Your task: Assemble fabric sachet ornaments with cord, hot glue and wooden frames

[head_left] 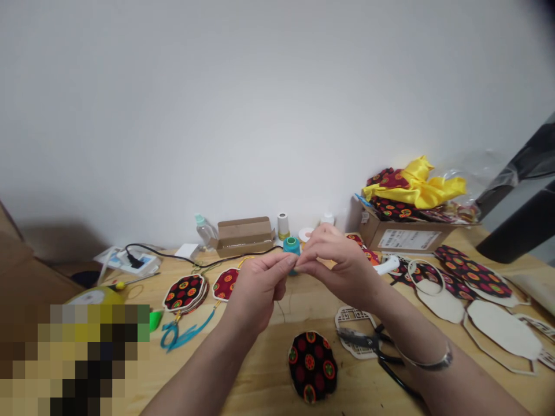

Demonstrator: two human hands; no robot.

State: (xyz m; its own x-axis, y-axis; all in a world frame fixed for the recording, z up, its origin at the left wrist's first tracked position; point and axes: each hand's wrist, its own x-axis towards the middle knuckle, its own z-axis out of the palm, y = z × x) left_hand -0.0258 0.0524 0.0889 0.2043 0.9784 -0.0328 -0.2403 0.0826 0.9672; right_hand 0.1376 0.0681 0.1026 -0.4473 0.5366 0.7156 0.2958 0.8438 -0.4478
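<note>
My left hand (262, 286) is closed in a pinch, its thumb and forefinger meeting the fingertips of my right hand (333, 263) above the table. A thin dark thread (281, 312) hangs below my left fingers. My right hand pinches too, but whatever lies between its fingertips is too small to make out. Behind the fingertips stands a teal thread spool (291, 245). On the table below lies a scalloped black fabric piece (312, 367) with red and orange flower medallions. Right of it, black-handled scissors (368, 341) rest on a pale lattice cutout (353, 318).
Stacked patterned pieces (184, 292) with a blue tassel (186, 337) lie left. An open cardboard box (245, 237), a clear bottle (205, 231) and a power strip (130, 263) line the back. A fabric-filled carton (403, 237) stands right, with white panels (503, 329) in front.
</note>
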